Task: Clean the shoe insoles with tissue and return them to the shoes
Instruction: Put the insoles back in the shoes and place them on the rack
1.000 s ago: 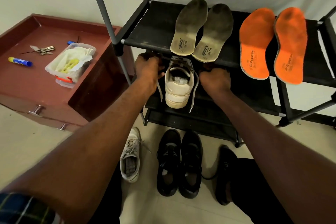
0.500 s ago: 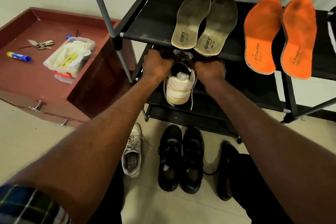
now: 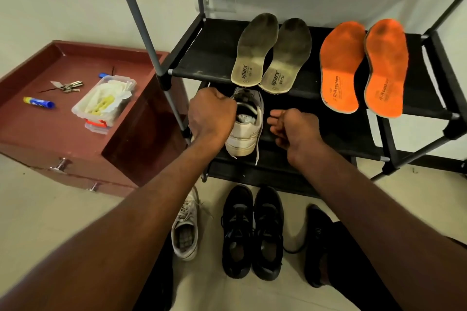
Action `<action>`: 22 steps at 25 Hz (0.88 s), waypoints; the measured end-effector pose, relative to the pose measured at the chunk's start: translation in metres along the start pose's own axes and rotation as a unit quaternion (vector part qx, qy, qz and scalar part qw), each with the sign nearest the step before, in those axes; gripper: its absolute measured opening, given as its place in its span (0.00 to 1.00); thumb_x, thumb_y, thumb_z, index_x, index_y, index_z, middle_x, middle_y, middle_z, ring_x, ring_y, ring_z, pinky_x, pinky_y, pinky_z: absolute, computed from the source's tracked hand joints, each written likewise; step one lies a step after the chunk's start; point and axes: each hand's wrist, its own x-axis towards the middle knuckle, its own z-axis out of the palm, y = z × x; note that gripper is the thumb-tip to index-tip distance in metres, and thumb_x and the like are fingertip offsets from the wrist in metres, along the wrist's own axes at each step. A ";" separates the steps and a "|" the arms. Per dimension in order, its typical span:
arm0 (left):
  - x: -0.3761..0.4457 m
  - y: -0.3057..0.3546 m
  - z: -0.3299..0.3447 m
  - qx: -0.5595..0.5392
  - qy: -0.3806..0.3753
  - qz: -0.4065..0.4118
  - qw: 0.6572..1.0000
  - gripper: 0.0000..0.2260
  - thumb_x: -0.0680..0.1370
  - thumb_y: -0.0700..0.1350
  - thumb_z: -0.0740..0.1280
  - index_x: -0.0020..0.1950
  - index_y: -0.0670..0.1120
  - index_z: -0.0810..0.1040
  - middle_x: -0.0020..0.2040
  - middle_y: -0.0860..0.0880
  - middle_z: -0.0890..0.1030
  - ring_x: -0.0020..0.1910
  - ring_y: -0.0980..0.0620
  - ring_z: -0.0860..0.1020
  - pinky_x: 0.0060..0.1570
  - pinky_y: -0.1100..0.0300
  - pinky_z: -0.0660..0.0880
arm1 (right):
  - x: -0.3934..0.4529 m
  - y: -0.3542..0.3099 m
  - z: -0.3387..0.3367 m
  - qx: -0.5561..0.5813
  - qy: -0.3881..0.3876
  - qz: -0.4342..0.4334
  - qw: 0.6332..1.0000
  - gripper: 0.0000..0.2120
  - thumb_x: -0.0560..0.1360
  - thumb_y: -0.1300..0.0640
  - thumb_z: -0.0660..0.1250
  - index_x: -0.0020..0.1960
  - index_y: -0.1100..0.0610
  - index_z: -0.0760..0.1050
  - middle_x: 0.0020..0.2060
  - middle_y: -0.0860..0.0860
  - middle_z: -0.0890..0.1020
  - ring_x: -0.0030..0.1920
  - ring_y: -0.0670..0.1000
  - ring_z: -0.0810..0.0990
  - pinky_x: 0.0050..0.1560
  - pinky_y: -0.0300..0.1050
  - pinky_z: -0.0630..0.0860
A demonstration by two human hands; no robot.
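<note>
Your left hand (image 3: 211,115) curls at the collar of the white shoe (image 3: 244,129) on the lower shelf (image 3: 336,139) (whether it pinches shoe or lace, I cannot tell); your right hand (image 3: 290,126) hovers beside it, fingers loosely curled, holding nothing, under the grey insoles (image 3: 271,52)

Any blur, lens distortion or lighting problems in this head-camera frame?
Head view: wide-angle bending bows the rack poles; forearms at the bottom edge smear softly; the right hand is slightly motion-blurred; the lower shelf around the white shoe sits in shadow; the orange insoles stay sharp and evenly lit.
</note>
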 end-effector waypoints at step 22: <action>-0.103 0.020 -0.048 -0.468 -0.112 -0.230 0.846 0.12 0.79 0.30 0.69 0.60 0.40 0.74 0.53 0.38 0.84 0.42 0.45 0.87 0.42 0.54 0.86 | -0.096 0.005 -0.033 0.054 -0.068 -0.075 0.993 0.05 0.78 0.67 0.72 0.53 0.62 0.80 0.47 0.58 0.87 0.40 0.53 0.86 0.39 0.41 0.84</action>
